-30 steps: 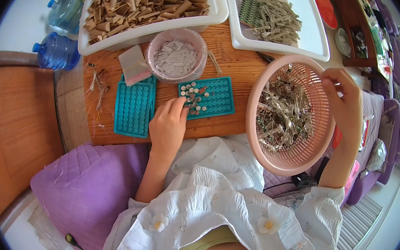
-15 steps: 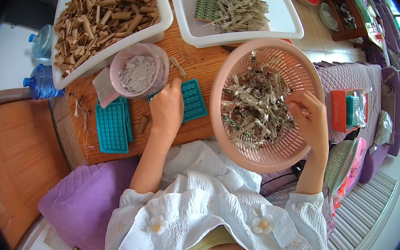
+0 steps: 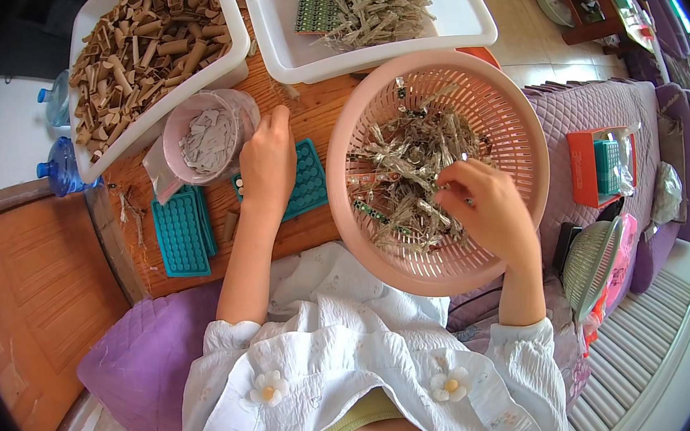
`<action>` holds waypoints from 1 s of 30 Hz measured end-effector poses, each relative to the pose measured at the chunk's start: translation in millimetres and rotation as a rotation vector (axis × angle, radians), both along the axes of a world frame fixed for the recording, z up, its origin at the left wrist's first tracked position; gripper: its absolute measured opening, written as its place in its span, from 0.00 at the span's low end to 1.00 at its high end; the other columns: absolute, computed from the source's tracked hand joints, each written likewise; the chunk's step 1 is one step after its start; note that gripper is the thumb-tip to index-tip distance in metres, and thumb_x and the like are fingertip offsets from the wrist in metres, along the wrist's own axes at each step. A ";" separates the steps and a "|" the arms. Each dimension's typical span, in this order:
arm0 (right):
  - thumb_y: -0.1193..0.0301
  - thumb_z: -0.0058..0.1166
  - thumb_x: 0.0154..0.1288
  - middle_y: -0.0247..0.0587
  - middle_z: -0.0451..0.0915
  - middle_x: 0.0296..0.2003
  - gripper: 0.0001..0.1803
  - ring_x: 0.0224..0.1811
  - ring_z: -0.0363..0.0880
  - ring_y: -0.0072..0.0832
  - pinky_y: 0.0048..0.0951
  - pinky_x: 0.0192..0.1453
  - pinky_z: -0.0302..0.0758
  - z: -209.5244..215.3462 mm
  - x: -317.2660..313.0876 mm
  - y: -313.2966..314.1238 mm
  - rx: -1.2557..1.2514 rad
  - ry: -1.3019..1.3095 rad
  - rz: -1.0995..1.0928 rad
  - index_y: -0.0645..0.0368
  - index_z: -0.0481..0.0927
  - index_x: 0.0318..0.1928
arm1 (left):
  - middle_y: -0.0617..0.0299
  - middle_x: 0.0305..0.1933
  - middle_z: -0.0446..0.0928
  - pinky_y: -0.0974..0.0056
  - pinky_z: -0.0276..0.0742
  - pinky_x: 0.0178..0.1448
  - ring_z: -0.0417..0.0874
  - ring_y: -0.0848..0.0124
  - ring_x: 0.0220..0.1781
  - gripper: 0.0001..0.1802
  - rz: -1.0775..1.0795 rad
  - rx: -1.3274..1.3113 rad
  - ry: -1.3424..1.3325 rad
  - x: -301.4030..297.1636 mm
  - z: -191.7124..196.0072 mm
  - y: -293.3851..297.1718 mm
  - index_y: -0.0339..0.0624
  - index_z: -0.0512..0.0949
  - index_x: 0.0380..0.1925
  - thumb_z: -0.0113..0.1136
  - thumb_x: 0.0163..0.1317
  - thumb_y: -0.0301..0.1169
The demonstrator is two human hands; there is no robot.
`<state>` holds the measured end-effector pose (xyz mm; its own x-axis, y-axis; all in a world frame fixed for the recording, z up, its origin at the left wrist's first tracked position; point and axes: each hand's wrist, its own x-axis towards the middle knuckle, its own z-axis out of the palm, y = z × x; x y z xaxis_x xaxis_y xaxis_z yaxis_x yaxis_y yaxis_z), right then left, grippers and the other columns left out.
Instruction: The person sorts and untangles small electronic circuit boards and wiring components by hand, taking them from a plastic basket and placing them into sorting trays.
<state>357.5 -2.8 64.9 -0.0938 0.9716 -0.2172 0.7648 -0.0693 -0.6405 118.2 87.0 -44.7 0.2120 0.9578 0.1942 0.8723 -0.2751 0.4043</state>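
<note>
My left hand (image 3: 269,163) is closed above a teal tray with rows of round cups (image 3: 306,184). Its curled fingers hide whatever may be in them. Small whitish pieces (image 3: 238,184) show at the tray's left end, beside my wrist. My right hand (image 3: 487,202) reaches into a pink slotted plastic basket (image 3: 353,240), fingertips pinched at the heap of clear, crinkled strips (image 3: 420,179). What lies between those fingertips is too small to tell. A few green bits with pale dots (image 3: 371,210) are mixed into the heap.
A pink tub of grey-white flat pieces (image 3: 207,141) stands left of my left hand, near stacked teal trays (image 3: 181,235). Behind are white bins of brown cardboard tubes (image 3: 150,47) and clear strips (image 3: 383,4). A red box (image 3: 586,171) sits on the quilted seat.
My right hand has moved left from the basket's right side onto the strips. My left hand stays over the teal tray, its fingers pointing farther up. The whole view has shifted slightly.
</note>
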 end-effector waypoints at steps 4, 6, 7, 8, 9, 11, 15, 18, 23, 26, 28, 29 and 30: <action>0.75 0.54 0.49 0.41 0.72 0.26 0.07 0.29 0.74 0.35 0.33 0.33 0.72 -9.9 -26.9 0.1 0.181 0.029 0.182 0.59 0.76 0.32 | 0.48 0.33 0.75 0.53 0.74 0.32 0.77 0.50 0.33 0.06 -0.027 -0.082 -0.006 1.9 6.9 -4.8 0.35 0.69 0.33 0.51 0.53 0.22; 0.78 0.54 0.49 0.41 0.71 0.28 0.10 0.30 0.73 0.36 0.31 0.34 0.72 -17.1 -40.4 7.2 0.326 -0.017 0.262 0.60 0.77 0.36 | 0.50 0.35 0.75 0.55 0.74 0.35 0.77 0.51 0.35 0.08 -0.072 0.000 -0.120 2.6 17.5 -8.4 0.36 0.71 0.35 0.52 0.53 0.22; 0.78 0.53 0.47 0.39 0.71 0.32 0.13 0.35 0.71 0.35 0.31 0.38 0.71 -21.8 -43.1 9.3 0.277 -0.094 0.285 0.60 0.76 0.38 | 0.50 0.35 0.75 0.55 0.74 0.35 0.77 0.51 0.35 0.08 -0.078 -0.003 -0.117 3.3 25.1 -11.3 0.36 0.71 0.35 0.52 0.53 0.22; 0.78 0.53 0.47 0.39 0.71 0.32 0.13 0.35 0.71 0.35 0.31 0.38 0.71 -24.6 -45.7 11.7 0.275 -0.092 0.277 0.60 0.76 0.38 | 0.51 0.36 0.75 0.56 0.73 0.37 0.77 0.52 0.36 0.09 -0.062 -0.051 -0.220 4.8 34.5 -15.2 0.37 0.72 0.35 0.53 0.52 0.22; 0.78 0.53 0.46 0.39 0.71 0.34 0.13 0.36 0.70 0.35 0.32 0.41 0.70 -27.0 -49.1 14.7 0.274 -0.163 0.328 0.60 0.76 0.38 | 0.53 0.37 0.75 0.57 0.73 0.39 0.77 0.54 0.37 0.09 -0.033 -0.097 -0.317 4.4 44.6 -21.4 0.38 0.73 0.35 0.54 0.51 0.22; 0.76 0.52 0.44 0.39 0.70 0.38 0.15 0.40 0.67 0.36 0.33 0.46 0.67 -35.8 -51.1 18.8 0.211 -0.258 0.411 0.61 0.75 0.38 | 0.55 0.37 0.76 0.58 0.73 0.40 0.77 0.56 0.37 0.10 -0.120 -0.060 -0.362 7.0 63.7 -32.7 0.39 0.73 0.34 0.56 0.49 0.23; 0.77 0.53 0.44 0.41 0.71 0.36 0.13 0.39 0.68 0.37 0.34 0.45 0.67 -37.2 -50.3 22.2 0.188 -0.261 0.432 0.62 0.74 0.36 | 0.61 0.37 0.76 0.61 0.73 0.41 0.76 0.63 0.37 0.14 -0.445 0.004 -0.310 16.8 84.0 -46.2 0.42 0.76 0.34 0.61 0.43 0.23; 0.79 0.52 0.45 0.44 0.72 0.33 0.12 0.38 0.69 0.41 0.35 0.44 0.67 -29.2 -33.2 23.3 0.225 0.086 0.339 0.64 0.73 0.34 | 0.62 0.37 0.76 0.63 0.73 0.40 0.76 0.63 0.36 0.17 -0.545 -0.036 -0.371 20.9 81.8 -47.4 0.44 0.77 0.37 0.62 0.42 0.25; 0.78 0.48 0.54 0.45 0.75 0.29 0.11 0.35 0.75 0.35 0.32 0.39 0.69 -0.4 -8.2 18.1 -0.109 0.506 0.142 0.67 0.71 0.41 | 0.60 0.37 0.77 0.64 0.73 0.38 0.77 0.64 0.34 0.15 -0.676 -0.050 -0.550 40.2 99.7 -31.4 0.41 0.77 0.38 0.62 0.48 0.30; 0.76 0.45 0.61 0.36 0.74 0.33 0.12 0.39 0.73 0.20 0.23 0.42 0.69 -1.0 8.1 12.7 -0.222 0.700 0.040 0.66 0.69 0.45 | 0.59 0.35 0.78 0.67 0.73 0.34 0.77 0.67 0.31 0.14 -0.730 -0.198 -0.681 61.3 109.6 -12.1 0.40 0.77 0.37 0.61 0.50 0.31; 0.74 0.45 0.63 0.35 0.74 0.36 0.15 0.42 0.73 0.19 0.21 0.47 0.69 -5.4 12.6 10.2 -0.268 1.154 -0.065 0.66 0.66 0.49 | 0.59 0.35 0.78 0.70 0.72 0.34 0.78 0.71 0.32 0.12 -0.752 -0.240 -0.635 73.4 115.3 -4.8 0.40 0.77 0.37 0.61 0.50 0.30; 0.71 0.46 0.63 0.34 0.74 0.38 0.17 0.42 0.73 0.19 0.21 0.50 0.70 -10.8 16.0 8.9 -0.248 1.211 -0.041 0.66 0.64 0.50 | 0.61 0.32 0.78 0.71 0.72 0.33 0.78 0.73 0.29 0.12 -0.749 -0.264 -0.621 77.9 117.0 -2.6 0.41 0.77 0.36 0.60 0.49 0.27; 0.71 0.46 0.63 0.34 0.74 0.38 0.17 0.42 0.73 0.19 0.21 0.50 0.70 -11.8 14.6 6.2 -0.244 1.214 -0.046 0.66 0.64 0.50 | 0.61 0.32 0.78 0.71 0.72 0.33 0.78 0.73 0.29 0.12 -0.755 -0.267 -0.619 80.9 116.0 -1.5 0.41 0.77 0.36 0.60 0.49 0.27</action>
